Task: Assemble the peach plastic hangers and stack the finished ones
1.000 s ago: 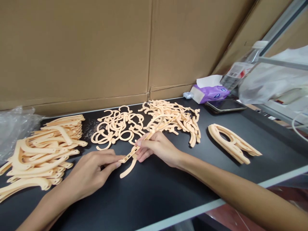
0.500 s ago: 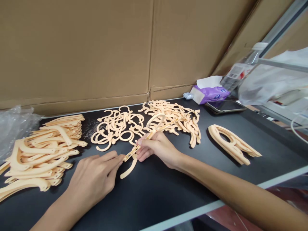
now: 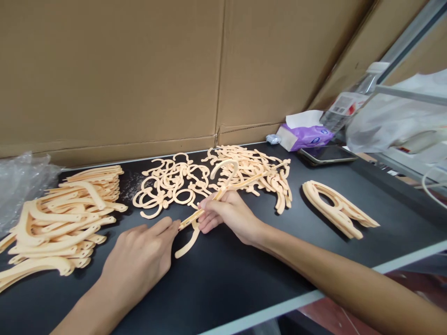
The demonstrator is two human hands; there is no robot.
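Observation:
Between my hands is a cream plastic folding hanger (image 3: pixel 191 218), held slanting above the black table (image 3: pixel 223 288). My left hand (image 3: pixel 141 256) pinches its near end, thumb and fingers pressed together. Further up, my right hand (image 3: pixel 232 216) grips its middle, and a curved hook (image 3: pixel 233 166) rises beyond those fingers. A curved cream piece (image 3: pixel 187 245) shows below the hanger; whether it is joined to it I cannot tell. Just beyond lie a pile of loose hooks (image 3: pixel 183 197) and a pile of short curved pieces (image 3: pixel 279 186). Long hanger arms (image 3: pixel 63 216) are heaped left of my left hand.
Folded hangers (image 3: pixel 344 214) lie stacked at the right. Behind them are a phone (image 3: pixel 328 154), a purple tissue pack (image 3: pixel 309 136) and a leaning bottle (image 3: pixel 345 104). Clear plastic wrap (image 3: pixel 24 186) lies far left. Cardboard (image 3: pixel 111 74) walls the back.
My left fingers have shifted slightly at the hanger's near end, and the hanger has turned a little. The hook end has moved slightly. My right hand keeps its grip.

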